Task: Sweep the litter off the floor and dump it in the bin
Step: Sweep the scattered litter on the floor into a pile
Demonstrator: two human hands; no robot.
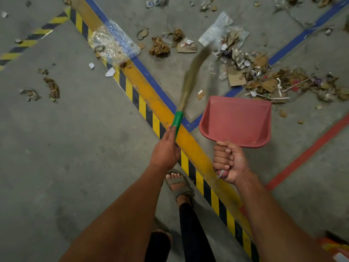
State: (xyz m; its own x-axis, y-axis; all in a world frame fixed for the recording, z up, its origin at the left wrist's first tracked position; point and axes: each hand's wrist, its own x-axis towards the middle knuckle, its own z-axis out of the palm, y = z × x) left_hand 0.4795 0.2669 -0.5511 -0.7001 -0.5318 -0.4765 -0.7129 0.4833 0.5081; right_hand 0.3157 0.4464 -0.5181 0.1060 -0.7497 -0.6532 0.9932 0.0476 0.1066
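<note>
The litter (264,76) lies on the concrete floor (75,138) ahead of me, thickest in a heap of torn cardboard, paper scraps and plastic film up and to the right, beyond both of my hands and not touching either. More of it is scattered along the top of the view, and a few brown scraps (52,87) sit well apart on the far left. A crumpled sheet of clear plastic wrap (113,41) lies across the yellow and blue floor lines.

My left hand (166,148) holds the green handle of the broom (190,78), fingers wrapped round the lower end with the forefinger lying along it. The bristles are blurred; they reach up and right, with their tip at the near edge of the heap, beside a white plastic bag (217,29).

My right hand (228,161) is clenched tight on the handle of the red dustpan (236,121), fingers curled fully round it. The pan is tilted, its open mouth facing the heap and its front lip just short of the nearest scraps; its tray holds nothing I can see.

A broad yellow stripe (151,95), edged with black-and-yellow hazard tape (143,108), runs diagonally under my hands. A blue line (294,42) borders the heap, and a red line (309,154) crosses at the right. My sandalled foot (178,184) stands beside the hazard tape.
</note>
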